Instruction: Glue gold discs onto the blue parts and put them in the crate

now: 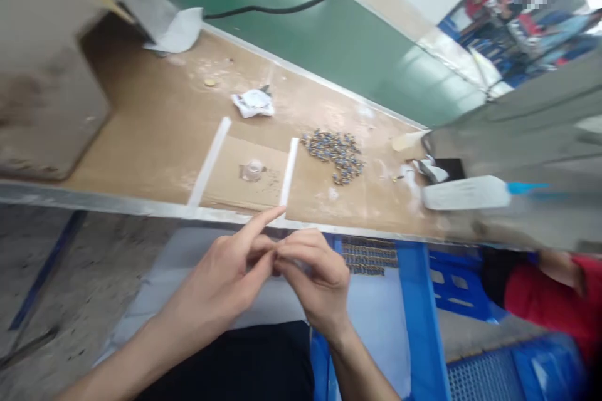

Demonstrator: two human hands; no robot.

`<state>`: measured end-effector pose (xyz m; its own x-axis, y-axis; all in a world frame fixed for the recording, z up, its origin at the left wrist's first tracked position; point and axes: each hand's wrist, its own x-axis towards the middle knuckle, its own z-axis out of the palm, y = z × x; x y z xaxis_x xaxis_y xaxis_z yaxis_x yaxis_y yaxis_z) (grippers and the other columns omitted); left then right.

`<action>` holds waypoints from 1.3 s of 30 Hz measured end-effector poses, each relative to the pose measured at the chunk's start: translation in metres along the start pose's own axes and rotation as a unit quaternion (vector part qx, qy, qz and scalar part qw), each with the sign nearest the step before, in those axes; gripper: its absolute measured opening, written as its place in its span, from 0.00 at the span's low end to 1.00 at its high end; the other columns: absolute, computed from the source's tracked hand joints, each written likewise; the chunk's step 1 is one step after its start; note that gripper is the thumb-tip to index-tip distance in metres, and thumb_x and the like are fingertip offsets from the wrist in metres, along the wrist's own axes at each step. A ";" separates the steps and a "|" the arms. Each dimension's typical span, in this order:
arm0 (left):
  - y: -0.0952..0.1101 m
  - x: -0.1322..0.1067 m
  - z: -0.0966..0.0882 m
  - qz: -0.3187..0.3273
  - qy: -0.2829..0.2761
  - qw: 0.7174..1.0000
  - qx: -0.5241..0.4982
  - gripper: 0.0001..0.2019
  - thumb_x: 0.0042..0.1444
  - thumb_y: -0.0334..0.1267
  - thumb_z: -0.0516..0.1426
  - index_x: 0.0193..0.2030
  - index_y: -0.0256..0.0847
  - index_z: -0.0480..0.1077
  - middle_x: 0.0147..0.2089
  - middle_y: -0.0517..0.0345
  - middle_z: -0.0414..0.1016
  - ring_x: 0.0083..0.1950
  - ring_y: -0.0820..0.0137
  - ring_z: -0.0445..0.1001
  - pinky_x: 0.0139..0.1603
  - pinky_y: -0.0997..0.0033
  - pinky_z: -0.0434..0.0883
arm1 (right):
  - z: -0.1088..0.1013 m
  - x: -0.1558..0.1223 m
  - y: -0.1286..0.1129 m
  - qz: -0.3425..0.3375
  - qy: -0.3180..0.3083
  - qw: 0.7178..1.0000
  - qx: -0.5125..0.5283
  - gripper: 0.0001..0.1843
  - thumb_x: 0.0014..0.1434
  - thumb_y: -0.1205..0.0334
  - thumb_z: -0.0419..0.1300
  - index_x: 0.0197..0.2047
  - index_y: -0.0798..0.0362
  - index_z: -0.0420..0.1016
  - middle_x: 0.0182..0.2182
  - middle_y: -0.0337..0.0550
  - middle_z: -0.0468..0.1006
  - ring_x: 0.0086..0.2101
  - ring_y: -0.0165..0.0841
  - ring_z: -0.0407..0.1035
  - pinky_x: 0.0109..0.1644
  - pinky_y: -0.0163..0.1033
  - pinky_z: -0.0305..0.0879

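My left hand (230, 276) and my right hand (317, 276) meet at the fingertips just before the table's front edge. Both pinch at the same spot, and whatever lies between the fingers is too small or hidden to make out. The left index finger points up and away. Beyond the hands, a small clear round cup (253, 170) sits on a cardboard piece (226, 182) between two white strips. To its right lies a pile of small metal parts (333, 153), brassy and bluish. Below the table edge, similar parts stand in rows (369, 255) in a blue crate (423, 326).
A crumpled white paper (254, 103) lies farther back on the table (155, 119). A white bottle with a blue tip (465, 193) lies at the right. A black cable (291, 9) crosses above. At the right edge is a person in red (550, 301).
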<state>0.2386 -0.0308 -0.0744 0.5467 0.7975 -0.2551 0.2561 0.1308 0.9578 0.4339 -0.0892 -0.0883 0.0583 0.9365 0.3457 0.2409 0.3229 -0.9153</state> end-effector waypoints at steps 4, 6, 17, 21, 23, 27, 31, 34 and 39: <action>-0.007 0.010 0.010 -0.041 -0.041 0.993 -0.100 0.33 0.78 0.54 0.60 0.84 0.54 0.61 0.53 0.55 0.91 0.54 0.56 0.90 0.58 0.62 0.82 | -0.010 0.002 -0.003 0.015 0.024 0.999 0.021 0.19 0.72 0.72 0.75 0.57 0.37 0.90 0.46 0.39 0.90 0.46 0.40 0.84 0.56 0.51 0.80; -0.002 0.012 0.013 -0.057 -0.064 0.986 -0.145 0.34 0.77 0.55 0.62 0.84 0.51 0.62 0.51 0.53 0.91 0.52 0.55 0.90 0.58 0.58 0.83 | -0.016 0.001 -0.005 0.064 0.043 0.995 0.064 0.15 0.73 0.70 0.76 0.54 0.38 0.91 0.45 0.39 0.89 0.46 0.40 0.83 0.54 0.49 0.80; 0.022 0.009 0.019 -0.039 0.025 0.978 -0.206 0.18 0.69 0.45 0.74 0.62 0.45 0.84 0.49 0.54 0.92 0.50 0.62 0.90 0.57 0.67 0.85 | -0.022 0.001 -0.015 0.176 0.172 0.955 0.168 0.05 0.74 0.59 0.77 0.51 0.41 0.92 0.45 0.40 0.89 0.43 0.35 0.83 0.49 0.39 0.82; 0.028 0.010 0.025 -0.036 0.032 0.971 -0.236 0.14 0.66 0.43 0.76 0.56 0.44 0.87 0.48 0.53 0.92 0.49 0.62 0.91 0.56 0.70 0.86 | -0.017 0.008 -0.027 0.186 0.189 0.953 0.143 0.06 0.70 0.59 0.80 0.49 0.42 0.92 0.45 0.40 0.90 0.44 0.36 0.85 0.49 0.40 0.85; 0.031 0.011 0.027 -0.036 0.036 0.967 -0.251 0.12 0.65 0.42 0.77 0.53 0.44 0.88 0.45 0.55 0.92 0.47 0.65 0.90 0.54 0.73 0.86 | -0.015 0.011 -0.032 0.187 0.193 0.953 0.142 0.06 0.68 0.60 0.80 0.47 0.42 0.92 0.43 0.40 0.90 0.42 0.36 0.85 0.46 0.40 0.86; 0.029 0.011 0.030 -0.033 0.049 0.963 -0.262 0.09 0.66 0.41 0.77 0.50 0.45 0.88 0.44 0.57 0.91 0.44 0.68 0.89 0.51 0.76 0.85 | -0.012 0.014 -0.036 0.199 0.190 0.948 0.159 0.05 0.67 0.62 0.80 0.45 0.43 0.92 0.40 0.39 0.90 0.38 0.35 0.84 0.42 0.38 0.86; 0.023 0.013 0.032 -0.038 0.045 0.957 -0.283 0.08 0.66 0.39 0.77 0.49 0.45 0.88 0.44 0.59 0.91 0.44 0.70 0.88 0.51 0.75 0.85 | -0.013 0.015 -0.039 0.208 0.186 0.946 0.164 0.05 0.68 0.63 0.79 0.46 0.44 0.92 0.39 0.39 0.90 0.36 0.34 0.84 0.40 0.37 0.86; 0.023 0.014 0.032 -0.052 0.037 0.941 -0.331 0.08 0.66 0.38 0.77 0.48 0.43 0.88 0.44 0.58 0.91 0.43 0.70 0.87 0.52 0.74 0.85 | -0.014 0.019 -0.041 0.207 0.179 0.950 0.151 0.02 0.70 0.61 0.77 0.45 0.44 0.92 0.37 0.38 0.89 0.32 0.32 0.82 0.37 0.36 0.85; 0.026 0.016 0.028 -0.106 -0.004 0.892 -0.438 0.07 0.65 0.36 0.77 0.47 0.38 0.88 0.40 0.54 0.89 0.42 0.71 0.86 0.48 0.77 0.85 | -0.014 0.024 -0.044 0.199 0.177 0.957 0.117 0.02 0.70 0.61 0.77 0.46 0.44 0.92 0.34 0.35 0.88 0.32 0.32 0.82 0.38 0.36 0.84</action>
<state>0.2769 -0.0312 -0.0572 0.5662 0.6966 -0.4407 -0.3661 0.6915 0.6227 0.4379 -0.0830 -0.0375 0.4346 0.9001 -0.0299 -0.0894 0.0101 -0.9959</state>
